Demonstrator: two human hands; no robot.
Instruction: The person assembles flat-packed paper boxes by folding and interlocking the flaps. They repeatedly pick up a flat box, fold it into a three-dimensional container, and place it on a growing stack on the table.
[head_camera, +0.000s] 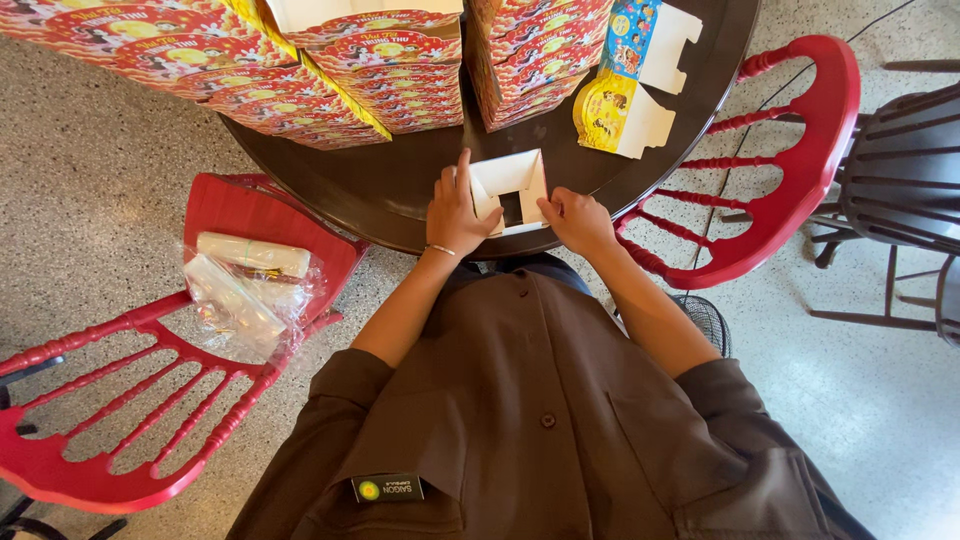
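Two hands on one box: both are working a small white carton blank (508, 190) at the near edge of the round dark worktop (400, 190), middle of the frame.
Far left: red chair (150, 400) with a clear plastic bag (245, 295) of rolled stuff on its seat, well away from the hands.
Upper left: big spread of flat red-and-yellow printed cartons (200, 60) piled on the worktop, more stacks (520, 50) toward top centre.
Left hand (455, 215): pressed against the left side of the white carton, index finger sticking straight up along its edge, the rest of the fingers curled onto the flap. So the grip is closed on the carton, not spread.
Carton itself: sits right between the two hands, touching both, half-formed, walls up, with a dark opening in the middle.
Right hand (575, 215): fingers bunched, pinching the carton's right edge.
Progress, my guess: folding looks partway. Sides are raised but flaps look loose, so closing is left. Plenty of flat blanks waiting too.
Upper right: one blue-and-yellow carton (625, 85) lying opened out, apart from the hands.
Far right: another red chair (790, 170), then a dark chair (900, 170).
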